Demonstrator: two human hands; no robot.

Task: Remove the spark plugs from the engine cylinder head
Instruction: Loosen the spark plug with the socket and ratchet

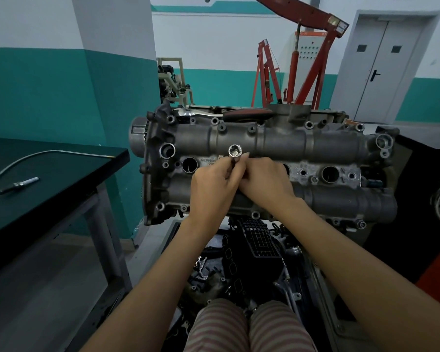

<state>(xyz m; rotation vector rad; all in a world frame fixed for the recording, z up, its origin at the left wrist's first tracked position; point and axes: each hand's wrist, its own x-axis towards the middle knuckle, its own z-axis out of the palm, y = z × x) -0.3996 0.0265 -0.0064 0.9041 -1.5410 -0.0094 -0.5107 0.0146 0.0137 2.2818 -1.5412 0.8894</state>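
Observation:
The grey cylinder head point(285, 143) lies across the middle of the view with a row of round plug wells along its centre. A silver spark plug socket point(235, 152) stands upright over the second well from the left, its open hex end facing up. My left hand point(211, 185) grips the socket's shaft from the left. My right hand point(264, 182) pinches it from the right, fingertips touching the left hand's. The well under the hands is hidden. One spark plug point(19, 184) lies on the dark table at the left.
A ratchet with a red-black handle point(247, 114) rests on the head's far edge. A thin metal tube point(36, 158) lies on the dark table point(61, 179). Black engine parts point(259, 240) sit below the head. A red engine hoist point(305, 64) stands behind.

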